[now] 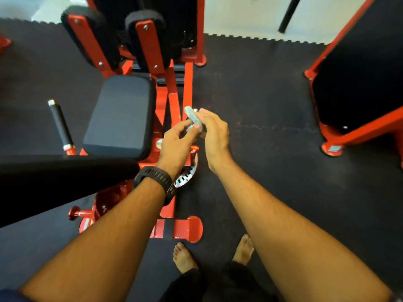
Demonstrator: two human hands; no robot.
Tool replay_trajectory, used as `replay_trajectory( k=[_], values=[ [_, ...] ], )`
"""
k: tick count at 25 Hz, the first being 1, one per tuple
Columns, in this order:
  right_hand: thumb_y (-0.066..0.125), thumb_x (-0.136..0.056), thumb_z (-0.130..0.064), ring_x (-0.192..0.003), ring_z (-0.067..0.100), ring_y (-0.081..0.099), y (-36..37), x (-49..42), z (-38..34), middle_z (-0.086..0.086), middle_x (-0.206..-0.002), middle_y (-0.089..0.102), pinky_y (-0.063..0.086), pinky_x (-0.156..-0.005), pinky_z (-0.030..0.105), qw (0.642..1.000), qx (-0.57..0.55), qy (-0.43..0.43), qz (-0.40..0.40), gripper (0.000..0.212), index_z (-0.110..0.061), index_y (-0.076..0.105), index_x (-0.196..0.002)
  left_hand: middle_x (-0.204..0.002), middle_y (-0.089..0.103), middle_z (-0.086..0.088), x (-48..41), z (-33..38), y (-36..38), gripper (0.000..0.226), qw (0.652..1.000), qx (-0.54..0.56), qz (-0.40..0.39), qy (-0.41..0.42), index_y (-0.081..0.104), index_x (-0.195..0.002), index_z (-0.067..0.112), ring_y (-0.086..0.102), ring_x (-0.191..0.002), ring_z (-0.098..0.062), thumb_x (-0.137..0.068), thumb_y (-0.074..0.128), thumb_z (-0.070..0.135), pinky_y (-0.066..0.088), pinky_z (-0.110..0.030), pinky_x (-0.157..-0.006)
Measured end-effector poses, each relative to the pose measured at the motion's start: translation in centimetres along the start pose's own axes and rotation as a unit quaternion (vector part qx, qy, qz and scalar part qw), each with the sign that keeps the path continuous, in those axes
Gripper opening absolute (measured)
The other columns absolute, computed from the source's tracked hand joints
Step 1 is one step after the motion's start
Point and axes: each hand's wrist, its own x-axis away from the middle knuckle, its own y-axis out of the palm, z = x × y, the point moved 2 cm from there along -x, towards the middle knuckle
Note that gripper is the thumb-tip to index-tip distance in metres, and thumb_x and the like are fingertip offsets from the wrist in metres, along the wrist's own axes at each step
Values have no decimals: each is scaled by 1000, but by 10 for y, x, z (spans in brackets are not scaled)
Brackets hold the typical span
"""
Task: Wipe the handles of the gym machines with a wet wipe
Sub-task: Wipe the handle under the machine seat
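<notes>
The wet wipe was half buried between the two hands, so only its far end showed clearly. Just past it a speck of bright metal peeked out, and I could not tell what it belonged to. The wipe was bunched into a narrow pale strip. Its long axis ran away from the person and slightly to their left, with the free tip poking out beyond the fingers.

The left hand pinched the strip's near part between thumb and curled fingers. The right hand lay against it with fingers straight and close together. Its thumb was hidden, so I could not tell whether it gripped.

Both hands hung in the air over the red frame, just to the right of the black seat. On the seat's far side a black handle with a metal cap stood tilted, well apart from the wipe. A black backrest crossed the foreground, covering part of the frame. A dark watch sat on the left wrist, above a holed metal plate. Bare feet stood on the dark floor mat. Another red machine was cut off at the right edge.
</notes>
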Motion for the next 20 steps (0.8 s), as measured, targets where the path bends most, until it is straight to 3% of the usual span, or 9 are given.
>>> replay_trajectory(
  k=[2, 4, 9, 12, 16, 18, 20],
  values=[
    [58, -81, -26, -106, 22, 68, -26, 19, -46, 10, -120, 70, 56, -89, 35, 999, -34, -19, 12, 43, -5, 71, -116, -88, 70, 12, 15, 43, 21, 9, 999, -6, -15, 33, 71, -101, 25, 64, -81, 0, -98, 63, 21, 52, -26, -79],
    [55, -91, -11, -102, 18, 67, -56, 46, -88, 13, -117, 71, 54, -85, 29, 996, -41, -74, 17, 30, -2, 71, -115, -85, 70, 12, 33, 83, 43, 8, 998, -9, -33, 58, 72, -99, 19, 63, -80, 3, -97, 64, 17, 52, -27, -80],
    [54, -97, -2, -103, 14, 66, -131, 118, -174, 5, -113, 72, 53, -89, 28, 987, -17, -156, 31, 26, -8, 72, -115, -82, 72, 9, 96, 169, 97, 15, 993, 12, -90, 77, 72, -90, 23, 65, -79, -3, -98, 60, 20, 52, -26, -67],
    [58, -91, -7, -102, 18, 65, -165, 159, -207, 13, -117, 71, 49, -89, 34, 987, -59, -151, 25, 26, -3, 74, -111, -94, 74, -1, 150, 205, 119, 20, 991, 32, -97, 91, 72, -101, 16, 66, -83, -9, -97, 63, 33, 52, -26, -65],
    [48, -84, 3, -126, 23, 56, -195, 237, -230, 7, -121, 70, 43, -110, 47, 983, -60, -175, -12, 37, -9, 78, -102, -90, 70, 2, 247, 232, 121, 14, 991, 29, -61, 117, 68, -104, 14, 64, -80, -7, -96, 62, 25, 51, -26, -64],
    [50, -85, 0, -122, 20, 59, -202, 281, -237, 2, -116, 72, 47, -107, 44, 983, -44, -177, -23, 37, -14, 77, -106, -93, 73, -2, 287, 246, 113, 12, 990, 29, -71, 119, 67, -103, 15, 67, -82, -11, -96, 59, 19, 50, -28, -66],
    [57, -89, -10, -110, 18, 64, -209, 320, -248, 0, -115, 71, 53, -91, 36, 984, -16, -175, -17, 32, -18, 70, -116, -88, 73, -3, 319, 261, 105, 12, 988, 38, -88, 123, 66, -98, 17, 68, -79, -14, -95, 55, 12, 49, -31, -67]
  ],
)
